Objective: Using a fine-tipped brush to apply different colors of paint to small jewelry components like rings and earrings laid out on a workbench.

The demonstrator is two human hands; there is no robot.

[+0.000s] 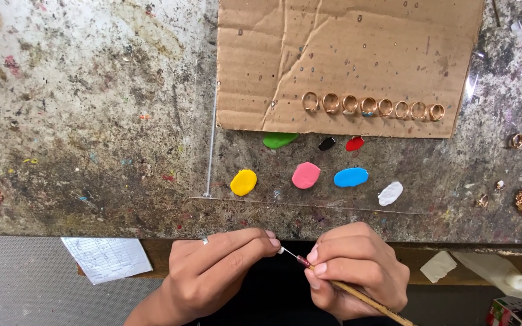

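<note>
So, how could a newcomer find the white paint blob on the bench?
Start at the cardboard sheet carrying a row of gold rings. Below it, paint blobs lie on the stained bench. The white paint blob is the rightmost one, just right of the blue blob, and the only white one.

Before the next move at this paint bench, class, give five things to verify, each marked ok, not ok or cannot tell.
1. Brush gripped by right hand: ok.
2. Left hand fingers pinch the brush tip: ok.
3. Paint loaded on the tip: cannot tell.
4. Paint blobs, such as yellow, pink and blue, separate and unmixed: ok.
5. Gold rings lined up on the cardboard: ok.
</note>
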